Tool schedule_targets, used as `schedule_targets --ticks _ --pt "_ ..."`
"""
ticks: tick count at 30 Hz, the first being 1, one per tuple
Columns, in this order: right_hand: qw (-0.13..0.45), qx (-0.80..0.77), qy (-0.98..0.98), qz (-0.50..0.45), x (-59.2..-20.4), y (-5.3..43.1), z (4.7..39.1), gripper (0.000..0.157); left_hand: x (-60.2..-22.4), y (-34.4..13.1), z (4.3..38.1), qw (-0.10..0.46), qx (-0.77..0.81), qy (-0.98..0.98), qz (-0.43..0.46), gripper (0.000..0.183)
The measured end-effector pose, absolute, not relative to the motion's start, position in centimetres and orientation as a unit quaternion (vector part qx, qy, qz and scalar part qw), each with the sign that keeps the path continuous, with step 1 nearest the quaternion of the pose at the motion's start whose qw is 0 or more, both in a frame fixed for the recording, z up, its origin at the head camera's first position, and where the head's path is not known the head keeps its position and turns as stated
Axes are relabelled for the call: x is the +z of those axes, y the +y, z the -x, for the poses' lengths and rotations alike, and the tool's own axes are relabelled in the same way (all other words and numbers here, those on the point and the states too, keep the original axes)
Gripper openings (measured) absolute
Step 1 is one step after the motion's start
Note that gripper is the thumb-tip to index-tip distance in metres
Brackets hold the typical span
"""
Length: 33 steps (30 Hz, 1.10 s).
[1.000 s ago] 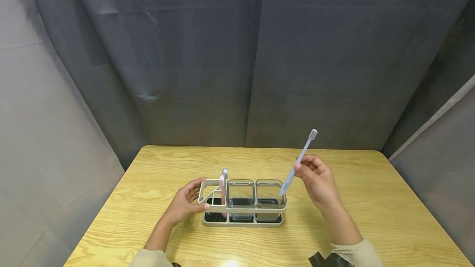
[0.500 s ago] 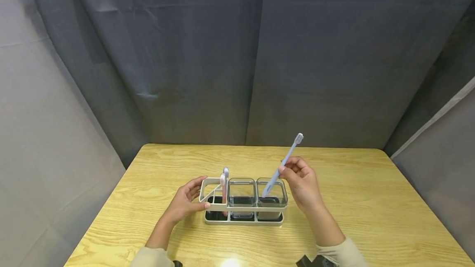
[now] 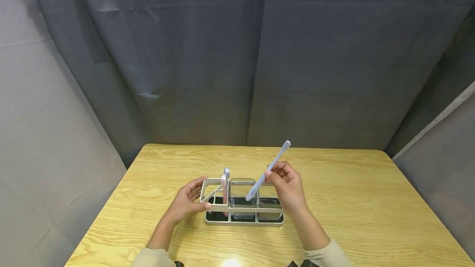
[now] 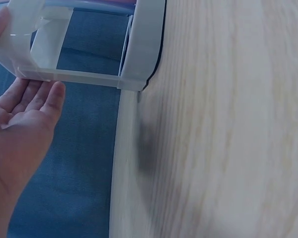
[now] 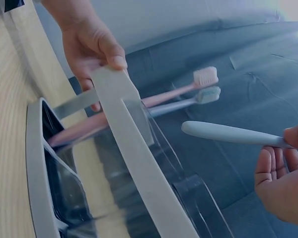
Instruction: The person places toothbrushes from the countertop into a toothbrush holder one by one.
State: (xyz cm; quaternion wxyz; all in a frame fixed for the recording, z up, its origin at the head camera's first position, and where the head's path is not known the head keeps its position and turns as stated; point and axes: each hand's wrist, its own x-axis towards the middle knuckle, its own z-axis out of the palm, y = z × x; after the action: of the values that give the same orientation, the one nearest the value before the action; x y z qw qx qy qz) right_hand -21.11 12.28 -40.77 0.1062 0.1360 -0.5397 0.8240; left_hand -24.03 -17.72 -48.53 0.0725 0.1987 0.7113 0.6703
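Note:
A white toothbrush holder (image 3: 256, 209) stands on the table, its left end gripped by my left hand (image 3: 186, 201), thumb in front and fingers behind. In its left section are a pink toothbrush (image 3: 224, 195) and a blue toothbrush (image 5: 176, 106), both bristles up. My right hand (image 3: 288, 188) pinches another light blue toothbrush (image 3: 261, 181) mid-handle, tilted with bristles up to the right. In the head view, its handle end appears over the middle clear cup (image 3: 242, 202); the right wrist view shows that end (image 5: 208, 131) above the holder, apart from it. A second clear cup (image 3: 270, 204) fills the right section.
The wooden table (image 3: 371, 209) extends around the holder on both sides. Dark grey curtains (image 3: 193, 61) hang behind its far edge, and lighter cloth (image 3: 48, 135) borders the left side.
My right hand has moved left with the light blue toothbrush, from beside the right cup to over the middle one, and the brush leans more. My left hand stays on the holder.

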Motion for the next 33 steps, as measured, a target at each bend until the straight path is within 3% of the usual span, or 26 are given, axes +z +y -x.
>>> schedule_targets --ticks 11,33 --pt "0.119 0.833 -0.519 -0.151 -41.7 10.2 21.1 0.011 -48.8 -18.0 24.0 0.076 0.669 0.711 -0.202 0.079" --pt "0.081 0.770 -0.611 -0.161 -42.5 7.0 21.3 0.019 -48.3 -17.9 24.2 0.068 0.667 0.711 -0.211 0.078"
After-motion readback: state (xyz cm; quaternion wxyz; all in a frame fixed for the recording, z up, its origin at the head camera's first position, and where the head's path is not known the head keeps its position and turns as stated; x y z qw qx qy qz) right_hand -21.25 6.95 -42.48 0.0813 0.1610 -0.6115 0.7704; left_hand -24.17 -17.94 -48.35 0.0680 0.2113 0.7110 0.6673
